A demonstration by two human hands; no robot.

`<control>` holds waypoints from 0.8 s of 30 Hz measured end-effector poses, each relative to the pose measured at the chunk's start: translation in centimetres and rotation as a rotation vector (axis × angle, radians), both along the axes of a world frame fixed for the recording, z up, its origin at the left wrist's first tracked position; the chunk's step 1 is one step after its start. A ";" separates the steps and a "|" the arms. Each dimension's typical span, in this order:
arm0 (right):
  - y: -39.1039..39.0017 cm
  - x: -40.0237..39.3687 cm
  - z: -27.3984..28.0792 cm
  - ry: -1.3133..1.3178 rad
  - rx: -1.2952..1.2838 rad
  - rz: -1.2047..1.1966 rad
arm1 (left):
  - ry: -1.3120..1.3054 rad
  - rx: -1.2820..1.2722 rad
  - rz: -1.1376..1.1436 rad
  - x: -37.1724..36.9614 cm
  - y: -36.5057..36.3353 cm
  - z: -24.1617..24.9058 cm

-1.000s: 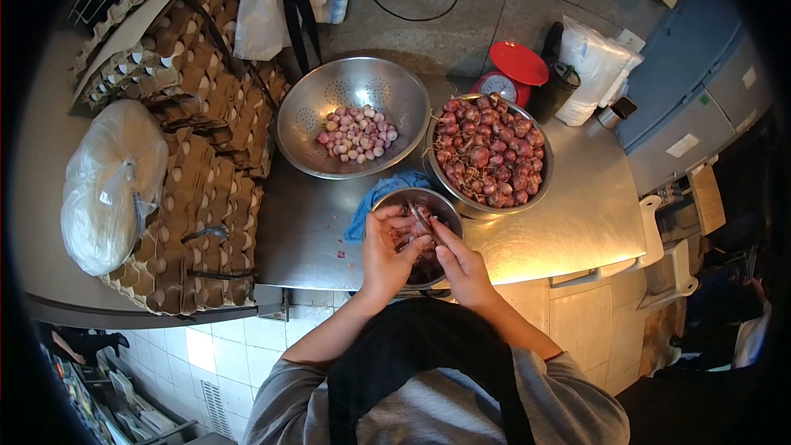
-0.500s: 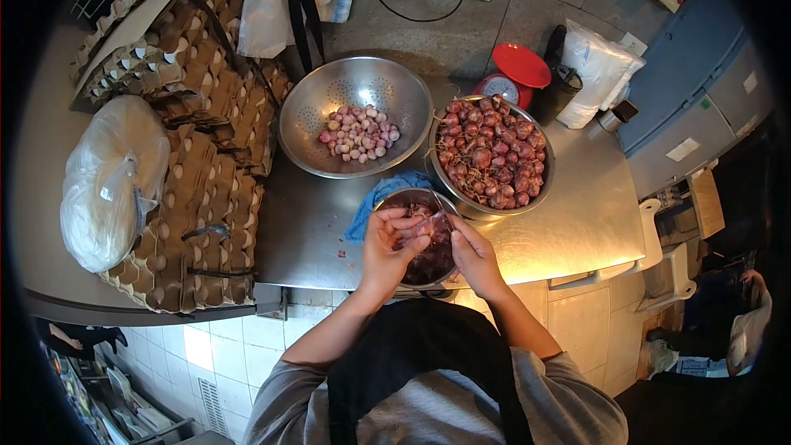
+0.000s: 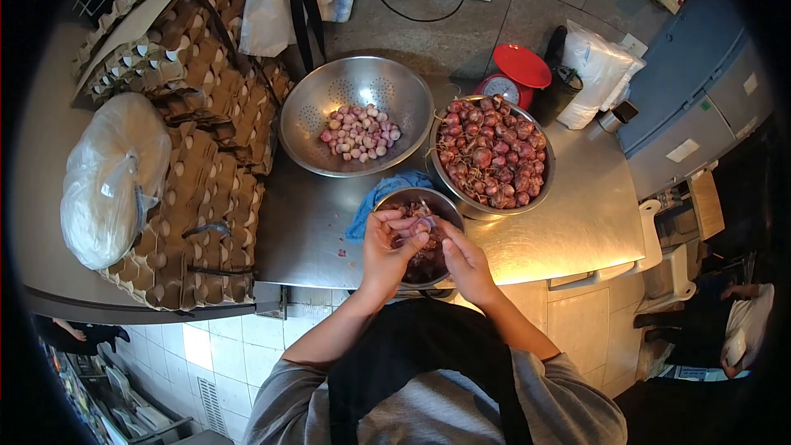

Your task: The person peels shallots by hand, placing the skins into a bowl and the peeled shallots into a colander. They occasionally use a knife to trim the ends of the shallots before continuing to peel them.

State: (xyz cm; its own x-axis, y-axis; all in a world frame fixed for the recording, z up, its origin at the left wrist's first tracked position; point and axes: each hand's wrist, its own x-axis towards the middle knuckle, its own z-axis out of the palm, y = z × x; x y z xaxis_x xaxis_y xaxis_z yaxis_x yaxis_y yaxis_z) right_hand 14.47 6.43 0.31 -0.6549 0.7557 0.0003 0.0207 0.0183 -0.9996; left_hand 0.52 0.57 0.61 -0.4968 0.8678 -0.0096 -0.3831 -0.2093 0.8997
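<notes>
My left hand (image 3: 387,247) pinches a small shallot (image 3: 423,224) between thumb and fingers, above a metal bowl (image 3: 458,218) that holds dark red peelings (image 3: 427,270). Close beside it, the fingers of my right hand (image 3: 466,264) are drawn together near the shallot; what they grip, if anything, is hidden. Behind the hands, a steel colander (image 3: 305,128) contains peeled shallots (image 3: 360,133). To its right stands a large steel bowl (image 3: 550,173) heaped with unpeeled red shallots (image 3: 492,152).
A blue cloth (image 3: 359,218) lies by the small bowl on the steel table (image 3: 577,227). Stacked egg trays (image 3: 198,214) and a tied plastic bag (image 3: 115,185) fill the left side. A red scale (image 3: 521,66) stands at the back. Another person (image 3: 746,321) is at the far right.
My right hand has turned and shifted slightly, and the thin blade seen at its fingers no longer shows. The shallot stays in my left hand. The person at right has moved.
</notes>
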 end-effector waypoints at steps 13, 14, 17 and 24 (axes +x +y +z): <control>-1.4 0.1 1.2 -0.098 0.225 -0.056 | -0.344 -0.141 -0.204 -0.5 -0.3 0.5; -1.4 0.1 1.2 -0.095 0.204 -0.050 | -0.289 -0.133 -0.207 -0.6 -0.2 -0.1; -0.9 0.2 1.6 -0.058 0.111 -0.046 | -0.195 -0.106 -0.222 -0.9 0.0 -0.8; -0.5 0.5 1.0 0.034 -0.008 -0.035 | -0.445 -0.076 -0.237 -1.0 -0.3 0.1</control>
State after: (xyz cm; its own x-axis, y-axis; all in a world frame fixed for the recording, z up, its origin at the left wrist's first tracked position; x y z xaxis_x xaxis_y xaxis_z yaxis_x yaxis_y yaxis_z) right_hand 14.93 5.94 1.32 -0.6279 0.7781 0.0156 -0.0127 0.0098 -0.9999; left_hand -0.49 0.31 0.69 -0.2196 0.9449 -0.2429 -0.7617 -0.0105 0.6478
